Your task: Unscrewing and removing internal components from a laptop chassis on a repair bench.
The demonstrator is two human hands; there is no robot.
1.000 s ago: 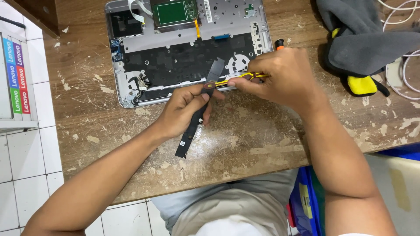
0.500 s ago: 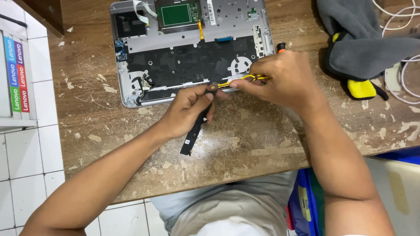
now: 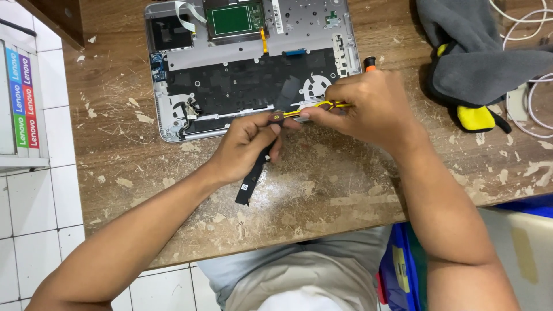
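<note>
I hold a long black strip (image 3: 254, 175) in my left hand (image 3: 249, 148), pinched near its upper end between thumb and fingers. The strip's long axis runs on a slant: its free lower end points down and left toward my body, hanging just over the worktop (image 3: 345, 190), while its upper end rises up and right toward my other hand. My right hand (image 3: 362, 106) is clenched around a bundle of yellow wires (image 3: 314, 107), gripping them between thumb and fingertips. The wires run nearly level, leftward from my right hand to the top of the strip, where the two seem to meet just at my left thumb; whether they are joined there I cannot tell. So the strip lies below and to the left of the wires, and my left hand is the nearer one to it, my right sitting just beside, up and to the right. Both hands hover just in front of the near edge of an opened laptop (image 3: 247, 75), which lies on the worktop beyond them. A grey cloth (image 3: 478, 57) lies well apart at the far right.
</note>
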